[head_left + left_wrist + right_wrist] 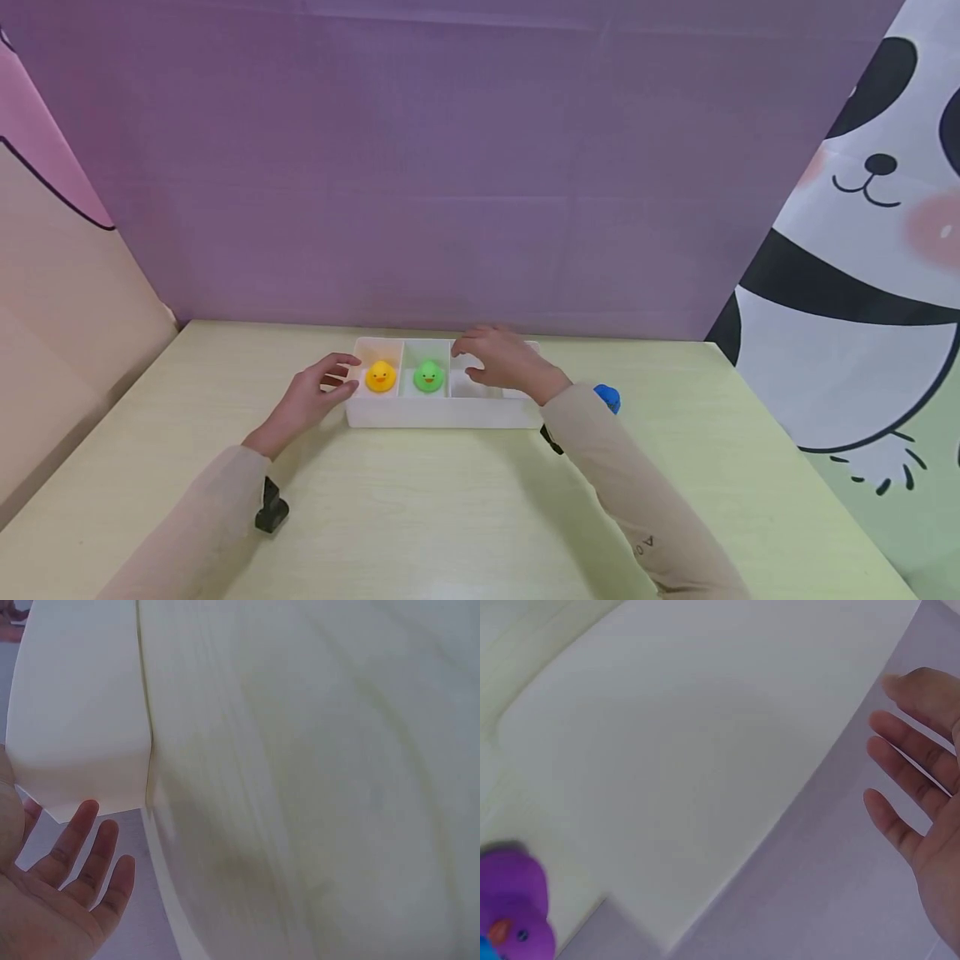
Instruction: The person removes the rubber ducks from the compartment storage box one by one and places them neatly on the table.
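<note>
A white divided box [442, 412] stands near the table's far edge. A yellow rubber duck [380, 377] sits in its leftmost compartment, and a green rubber duck [429, 377] occupies the one beside it. My left hand [318, 387] is at the box's left end, its fingers loosely spread; whether it touches the box I cannot tell. Over the right-hand compartments hovers my right hand [498, 360], fingers lightly bent, nothing visible between them. Right of the box, a blue duck [609, 397] is partly covered by my sleeve. The right wrist view also has a purple duck [514, 900].
The pale wooden table [420, 517] has a purple cloth backdrop [450, 183] behind it. A panda-print panel [862, 358] borders the right side, and a beige panel [67, 333] the left. Each wrist wears a small black camera.
</note>
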The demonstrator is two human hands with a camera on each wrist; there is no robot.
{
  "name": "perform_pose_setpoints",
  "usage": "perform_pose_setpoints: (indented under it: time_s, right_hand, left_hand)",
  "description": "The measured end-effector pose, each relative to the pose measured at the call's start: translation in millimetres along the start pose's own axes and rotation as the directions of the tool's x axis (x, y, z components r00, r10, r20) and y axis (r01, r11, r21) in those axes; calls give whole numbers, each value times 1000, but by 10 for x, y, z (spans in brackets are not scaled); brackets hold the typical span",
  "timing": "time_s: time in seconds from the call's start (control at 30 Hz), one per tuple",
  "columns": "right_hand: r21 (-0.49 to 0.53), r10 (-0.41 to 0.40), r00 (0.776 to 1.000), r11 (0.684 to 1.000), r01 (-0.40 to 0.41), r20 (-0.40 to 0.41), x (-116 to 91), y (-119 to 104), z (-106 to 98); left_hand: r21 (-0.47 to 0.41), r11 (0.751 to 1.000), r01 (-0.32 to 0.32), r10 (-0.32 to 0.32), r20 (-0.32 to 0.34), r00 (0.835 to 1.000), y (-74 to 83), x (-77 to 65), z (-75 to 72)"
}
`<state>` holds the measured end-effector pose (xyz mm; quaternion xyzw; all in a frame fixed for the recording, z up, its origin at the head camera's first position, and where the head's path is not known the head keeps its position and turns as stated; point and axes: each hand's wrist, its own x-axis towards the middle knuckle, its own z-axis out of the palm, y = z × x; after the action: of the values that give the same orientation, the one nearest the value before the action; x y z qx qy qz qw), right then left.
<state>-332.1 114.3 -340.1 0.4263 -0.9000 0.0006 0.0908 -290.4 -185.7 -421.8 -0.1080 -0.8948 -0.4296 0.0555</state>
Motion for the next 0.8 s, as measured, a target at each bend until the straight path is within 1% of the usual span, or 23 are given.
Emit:
perform_pose_setpoints:
  time_s: [0.1,0.3,0.53,0.8]
  right_hand:
    - [9,-7,1000,1000,7,12,77,-39,15]
    - [14,6,999,1000,-7,38,193,-94,48]
    - [38,31,997,999,-34,75,309,-179,102]
    - [-2,61,991,998,-62,120,405,-240,201]
  left_hand:
    - [1,1000,-2,2,2,1000,3,-4,2]
    - [-2,1000,-8,8,5,1000,15,-6,8]
    - [-5,1000,13,-13,14,1000,14,-16,0]
    - [-5,1000,5,-5,16,1000,33,-20,4]
